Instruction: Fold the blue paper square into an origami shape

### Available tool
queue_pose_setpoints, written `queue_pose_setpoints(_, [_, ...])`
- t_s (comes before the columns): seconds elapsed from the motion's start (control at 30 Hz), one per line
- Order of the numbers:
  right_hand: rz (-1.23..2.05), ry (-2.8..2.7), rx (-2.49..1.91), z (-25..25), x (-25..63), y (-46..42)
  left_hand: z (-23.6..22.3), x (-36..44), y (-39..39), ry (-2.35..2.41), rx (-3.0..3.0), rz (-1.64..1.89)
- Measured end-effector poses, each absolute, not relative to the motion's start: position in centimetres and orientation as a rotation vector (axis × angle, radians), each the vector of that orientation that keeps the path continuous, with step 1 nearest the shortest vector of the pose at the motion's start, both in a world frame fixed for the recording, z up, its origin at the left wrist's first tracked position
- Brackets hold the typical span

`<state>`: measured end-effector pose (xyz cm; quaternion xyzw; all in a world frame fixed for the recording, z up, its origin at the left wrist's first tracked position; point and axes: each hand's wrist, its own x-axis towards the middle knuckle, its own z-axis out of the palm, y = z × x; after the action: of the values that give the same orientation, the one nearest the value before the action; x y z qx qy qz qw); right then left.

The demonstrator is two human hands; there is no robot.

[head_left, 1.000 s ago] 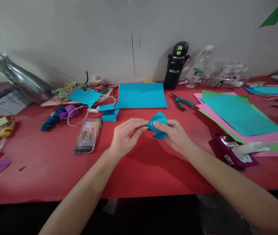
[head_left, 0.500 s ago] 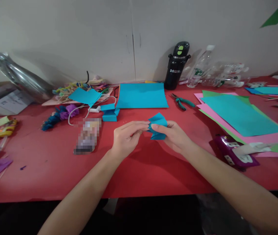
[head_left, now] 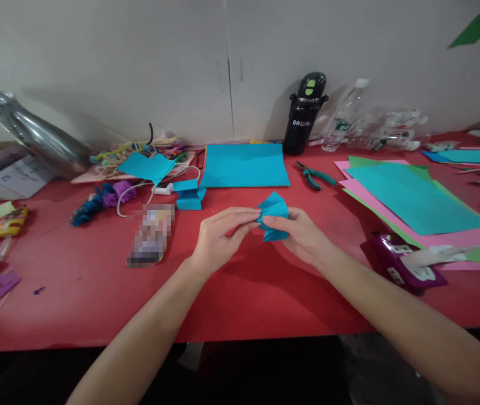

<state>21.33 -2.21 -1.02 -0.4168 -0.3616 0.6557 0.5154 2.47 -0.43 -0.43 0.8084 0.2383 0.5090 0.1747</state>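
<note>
A small piece of folded blue paper is held above the red table between my two hands. Thumb and fingers of my left hand pinch its left edge. My right hand grips it from the right, thumb lying across the front and fingers behind, mostly hidden. Creases run through the paper and its upper and lower edges fan out. Another folded blue paper piece stands on the table to the left, beyond my left hand. Behind it lies a bent blue paper on top of craft pieces.
A blue sheet stack, pliers and a black bottle are ahead. Coloured sheets and a purple power strip lie right. A blurred-out phone-like object lies left. Clear plastic bottles stand and lie behind; a metal jug leans far left.
My left hand has shifted very slightly right along the folded paper's edge, and the paper has tilted a little. My right hand keeps nearly the same grip.
</note>
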Motion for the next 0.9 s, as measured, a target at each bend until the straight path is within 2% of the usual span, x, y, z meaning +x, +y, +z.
queue_pose_setpoints(0.37, [1.52, -0.943, -0.96, -1.7, 21.4, -2.2, -0.3, 2.3, -0.5, 0.681, 2.332, 1.453])
queue_pose_setpoints(0.67, [1.243, -1.164, -1.03, -1.6, 21.7, -2.3, 0.0, 1.5, -0.1, 0.745, 2.586, 1.417])
queue_pose_setpoints(0.9, [1.172, -1.251, -1.071, -1.6, 21.8, -2.5, -0.2, 1.3, 0.1, 0.698, 2.682, 1.422])
